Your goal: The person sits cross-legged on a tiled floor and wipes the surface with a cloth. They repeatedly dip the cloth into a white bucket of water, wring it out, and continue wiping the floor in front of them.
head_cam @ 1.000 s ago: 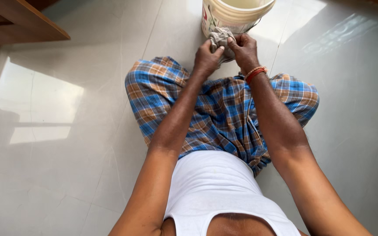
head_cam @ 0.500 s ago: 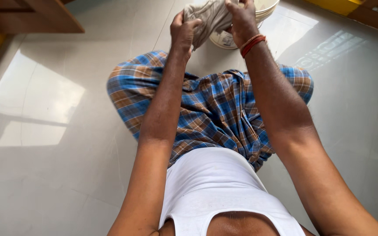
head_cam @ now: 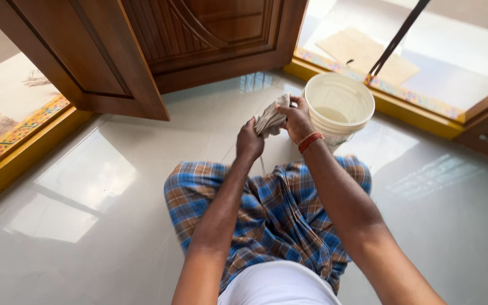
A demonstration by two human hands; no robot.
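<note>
A crumpled grey-white cloth is twisted between both hands above the glossy floor, with a thin stream of water running down from it. My left hand grips its lower end. My right hand, with red and orange threads around the wrist, clasps its upper end. A cream plastic bucket with pale water inside stands on the tiles just right of my right hand. My blue and brown checked garment covers my folded legs below the hands.
An open carved wooden door stands ahead at the left. A yellow patterned threshold runs behind the bucket, with a beige mat and a dark stick beyond it. Another yellow sill borders the floor on the left.
The view has tilted up, bringing the door, threshold and whole bucket into sight. My hands still hold the cloth, now beside the bucket rather than over it.
</note>
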